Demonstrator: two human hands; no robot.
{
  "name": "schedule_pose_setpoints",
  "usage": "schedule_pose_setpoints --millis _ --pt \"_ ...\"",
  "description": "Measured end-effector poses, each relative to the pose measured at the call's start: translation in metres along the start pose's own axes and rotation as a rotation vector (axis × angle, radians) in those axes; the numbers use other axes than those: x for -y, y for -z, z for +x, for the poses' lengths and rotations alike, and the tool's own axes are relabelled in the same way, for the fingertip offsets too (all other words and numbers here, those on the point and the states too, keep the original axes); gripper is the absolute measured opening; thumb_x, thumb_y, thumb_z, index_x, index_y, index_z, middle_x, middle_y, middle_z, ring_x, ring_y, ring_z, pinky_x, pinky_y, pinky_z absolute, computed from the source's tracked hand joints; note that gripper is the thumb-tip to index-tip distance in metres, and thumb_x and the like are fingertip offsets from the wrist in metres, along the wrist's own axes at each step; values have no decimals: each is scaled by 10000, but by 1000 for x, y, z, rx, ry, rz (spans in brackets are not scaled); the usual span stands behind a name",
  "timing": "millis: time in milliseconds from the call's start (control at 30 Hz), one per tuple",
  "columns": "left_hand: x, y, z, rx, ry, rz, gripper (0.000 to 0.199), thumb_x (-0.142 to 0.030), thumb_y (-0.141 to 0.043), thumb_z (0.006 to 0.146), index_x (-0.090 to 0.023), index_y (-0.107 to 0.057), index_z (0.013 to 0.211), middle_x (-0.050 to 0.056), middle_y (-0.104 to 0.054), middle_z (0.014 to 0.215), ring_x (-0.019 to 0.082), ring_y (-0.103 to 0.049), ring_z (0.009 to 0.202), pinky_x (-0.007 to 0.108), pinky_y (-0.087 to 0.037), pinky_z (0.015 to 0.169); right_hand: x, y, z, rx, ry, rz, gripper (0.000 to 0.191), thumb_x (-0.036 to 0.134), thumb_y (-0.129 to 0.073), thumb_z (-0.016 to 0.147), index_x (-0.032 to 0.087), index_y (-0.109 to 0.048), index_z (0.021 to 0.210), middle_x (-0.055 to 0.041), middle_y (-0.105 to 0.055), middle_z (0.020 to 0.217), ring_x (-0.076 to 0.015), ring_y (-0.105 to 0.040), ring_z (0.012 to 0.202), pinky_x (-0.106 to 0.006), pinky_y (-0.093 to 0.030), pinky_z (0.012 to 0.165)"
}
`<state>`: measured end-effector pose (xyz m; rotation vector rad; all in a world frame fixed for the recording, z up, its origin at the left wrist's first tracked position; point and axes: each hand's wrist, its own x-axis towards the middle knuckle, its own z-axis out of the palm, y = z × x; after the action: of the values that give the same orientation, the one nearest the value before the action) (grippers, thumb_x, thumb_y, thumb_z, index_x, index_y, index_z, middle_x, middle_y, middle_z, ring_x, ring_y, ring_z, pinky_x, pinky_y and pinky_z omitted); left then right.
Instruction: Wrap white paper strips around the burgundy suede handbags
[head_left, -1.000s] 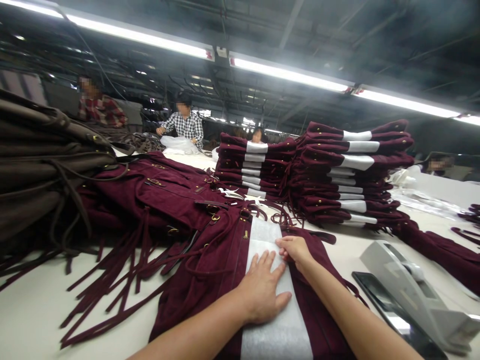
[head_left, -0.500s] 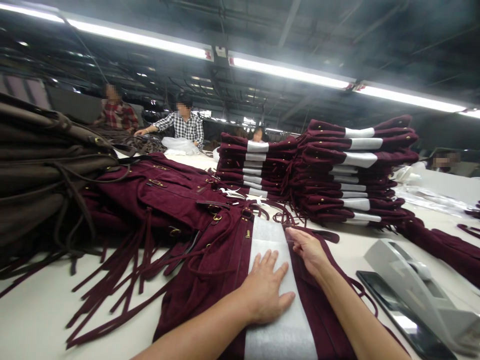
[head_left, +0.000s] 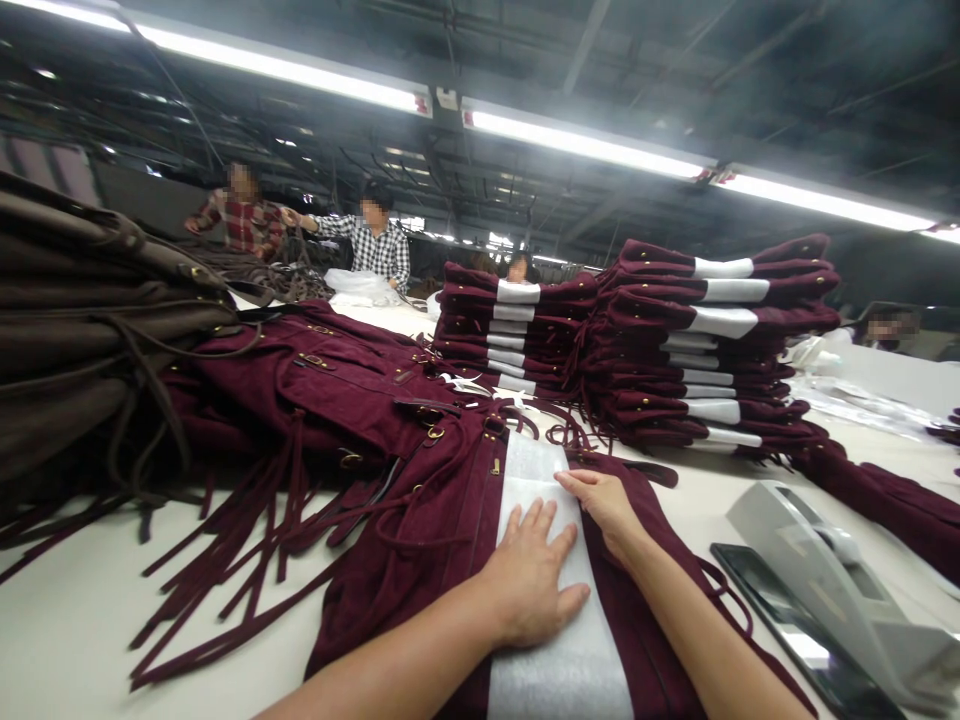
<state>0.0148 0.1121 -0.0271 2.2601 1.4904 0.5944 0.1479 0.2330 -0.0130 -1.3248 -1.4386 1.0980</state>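
Note:
A burgundy suede-like bag (head_left: pixel 427 590) lies flat in front of me with a strip of white wrapping foam (head_left: pixel 559 670) running lengthwise over it. My left hand (head_left: pixel 534 575) rests flat on the strip, fingers spread. Close above it, my right hand (head_left: pixel 604 505) has its thumb and forefinger pinched together at the strip's right edge, by a line where one layer overlaps another. Its other fingers curl underneath and are partly hidden. Small brass fittings and a buckle (head_left: pixel 493 427) show along the bag's upper part.
Burgundy bags with white bands stand in stacks (head_left: pixel 712 350) behind. More burgundy bags (head_left: pixel 330 370) with loose straps lie left, beside a brown pile (head_left: pixel 67 340). A grey tape dispenser (head_left: pixel 840 570) and a phone (head_left: pixel 795 620) are at right. Co-workers (head_left: pixel 375 245) stand across the table.
My right hand has shifted slightly left onto the strip's edge, and its fingers have closed into a pinch. My left hand has stayed put. A co-worker at the back has raised an arm.

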Motion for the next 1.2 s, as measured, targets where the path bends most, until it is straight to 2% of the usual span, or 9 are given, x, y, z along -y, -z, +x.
schedule_pose_setpoints --millis 133,400,733,800,833,900,967,1100,1200 --pt "-1 1 -1 -1 5 -3 699 -545 -446 886 -164 -348 1464 207 -148 1569 356 -67 1455 542 -80 1184 -7 -2 5 -24 15 -63 294 342 -760 614 118 -774 804 -65 -717 737 -169 -589 660 -241 -404 550" --pt "-3 4 -1 5 19 0 690 -531 -453 885 -163 -355 1462 210 -145 1568 354 -59 1456 534 -89 1184 -25 1 19 -39 78 -211 236 341 -730 700 148 -772 829 -64 -739 790 -203 -659 754 -264 -488 689" --pt "-2 2 0 19 27 14 691 -541 -434 893 -186 -326 1475 185 -131 1578 337 -48 1461 528 -74 1190 -17 0 16 -67 180 -553 115 282 -717 754 218 -783 823 -58 -719 915 -217 -663 846 -275 -466 789" --pt "-2 3 0 27 27 17 693 -538 -436 894 -186 -316 1479 179 -122 1581 329 -40 1463 520 -76 1192 -15 -1 14 -82 175 -613 183 291 -717 760 224 -778 919 -62 -697 945 -222 -653 857 -286 -460 789" --pt "-2 3 0 28 28 19 693 -537 -436 895 -187 -313 1481 173 -117 1583 326 -37 1464 515 -76 1193 -14 -1 13 -94 171 -636 277 301 -724 756 235 -757 1023 -62 -686 955 -228 -648 862 -296 -459 786" --pt "-2 3 0 30 32 23 693 -533 -440 894 -192 -307 1483 165 -111 1585 325 -39 1464 513 -70 1195 -11 -2 12 -118 163 -705 530 344 -741 747 261 -635 1260 -63 -667 989 -242 -639 880 -315 -458 776" --pt "-3 3 -1 35 35 24 690 -532 -441 895 -194 -312 1482 161 -111 1585 328 -44 1463 515 -66 1196 -8 -2 13 -133 155 -812 671 405 -738 754 274 -519 1375 -76 -652 1057 -260 -635 919 -332 -458 783" --pt "-5 6 -2 43 41 23 683 -527 -440 898 -180 -329 1477 172 -124 1580 323 -46 1463 508 -73 1196 -3 -5 22 -150 160 -906 615 432 -726 771 261 -547 1334 -120 -623 1195 -313 -613 1029 -385 -445 858" --pt "-8 10 -1 41 58 34 666 -502 -449 902 -177 -340 1473 167 -136 1579 312 -46 1464 500 -68 1197 2 -5 35 -195 170 -842 507 347 -722 781 226 -609 1260 -152 -652 1152 -337 -610 1038 -427 -440 879"
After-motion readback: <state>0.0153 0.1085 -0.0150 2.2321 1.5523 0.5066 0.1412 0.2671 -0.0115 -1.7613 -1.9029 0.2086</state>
